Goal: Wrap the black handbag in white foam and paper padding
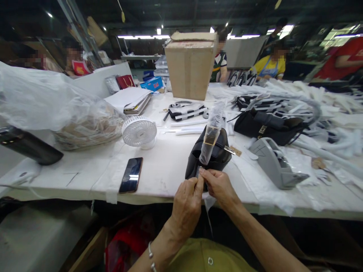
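A black handbag [193, 158] stands at the front edge of the table, its end towards me. Its handle [211, 139] rises over the top, covered in whitish translucent wrapping with a yellowish band round it. At the near end of the bag, my left hand [187, 200] is closed, with thumb and finger pinching a bit of clear plastic wrap [199, 172]. My right hand [219, 185] pinches the same spot from the other side, fingertips touching the left ones. Below the hands a thin strip of film [209, 206] hangs over the edge. My fingers partly hide what they grip.
To the right stand a grey tape dispenser [269, 162] and another black handbag [249, 124], before a heap of white wrapped strips [323, 98]. Leftward are a phone [131, 175], a white fan [138, 132] and a black flask [31, 145]. A cardboard box [190, 68] stands behind; people work beyond.
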The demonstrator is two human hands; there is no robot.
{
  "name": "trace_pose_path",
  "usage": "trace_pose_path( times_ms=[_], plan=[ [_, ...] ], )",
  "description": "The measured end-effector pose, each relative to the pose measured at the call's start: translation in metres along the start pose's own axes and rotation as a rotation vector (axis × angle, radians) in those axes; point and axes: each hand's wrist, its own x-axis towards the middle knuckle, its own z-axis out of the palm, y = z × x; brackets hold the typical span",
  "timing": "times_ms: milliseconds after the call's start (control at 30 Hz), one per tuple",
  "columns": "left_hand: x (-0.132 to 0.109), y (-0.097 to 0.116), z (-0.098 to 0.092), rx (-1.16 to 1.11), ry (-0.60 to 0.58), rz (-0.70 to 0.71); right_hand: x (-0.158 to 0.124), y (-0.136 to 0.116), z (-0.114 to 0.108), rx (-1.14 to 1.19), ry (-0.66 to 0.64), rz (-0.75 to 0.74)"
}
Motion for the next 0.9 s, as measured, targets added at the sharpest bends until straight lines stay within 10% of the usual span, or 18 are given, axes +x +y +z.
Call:
trace_pose_path(
  times_ms=[167, 467, 600, 767, 900],
  plan=[
    [-0.015, -0.004, -0.002, -0.267, 0.082, -0.298, 0.001, 0.003, 0.003, 0.058, 0.004, 0.001],
    [-0.031, -0.002, -0.026, -0.341, -0.086, -0.016, 0.0, -0.004, 0.002, 0.079, -0.041, 0.057],
    [-0.007, -0.008, -0.036, -0.582, 0.017, -0.532, -0.002, -0.006, 0.0, -0.023, -0.077, 0.013],
    [0.018, -0.009, 0.009, -1.297, -0.311, -1.092, 0.004, -0.001, 0.0, -0.086, -0.136, -0.046],
    [0.016, -0.011, 0.035, -1.461, -0.431, -1.284, 0.007, -0.004, -0.001, -0.193, -0.072, -0.142]
  ],
)
